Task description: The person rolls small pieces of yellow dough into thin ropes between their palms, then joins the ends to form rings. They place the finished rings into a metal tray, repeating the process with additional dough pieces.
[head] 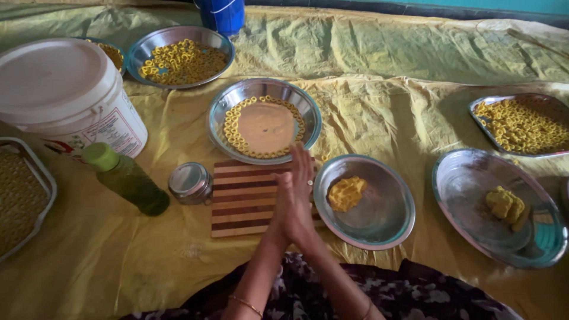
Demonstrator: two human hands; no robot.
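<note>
Hands: left hand (288,204) & right hand (301,198) pressed flat palm to palm, fingers straight, pointing to upper frame, just below centre. Nothing visible betw. them; cannot tell if a bit of dough sits inside. Likely a rolling posture, judging by palms together.

Under hands: striped brown-and-cream wooden board (246,198), centre frame, directly beneath the palms; prob. placed there as a work surface within easy reach.

Dough supply: round steel plate with a yellow dough lump (347,193), just right of the hands, touching the board's edge; close by so the right hand can reach it.

Ring bowl: round steel bowl lined with small yellow dough rings (264,121), above the board, centre frame. Rings sit around the rim area, middle bare; seems laid out singly so they don't stick.

Other ring dishes: steel bowl heaped with rings (181,59) upper left; steel tray of rings (524,124) right edge.

Second dough plate: larger steel plate w/ yellow dough pieces (504,204), lower right, well apart from hands.

Left side: white lidded plastic bucket (65,89) upper left; green plastic bottle lying tilted (127,178) & small steel lidded tin (189,182) just left of board.

Ground cover: yellowish plastic sheet (385,53) under everything, prob. to keep the things on it clean.
</note>
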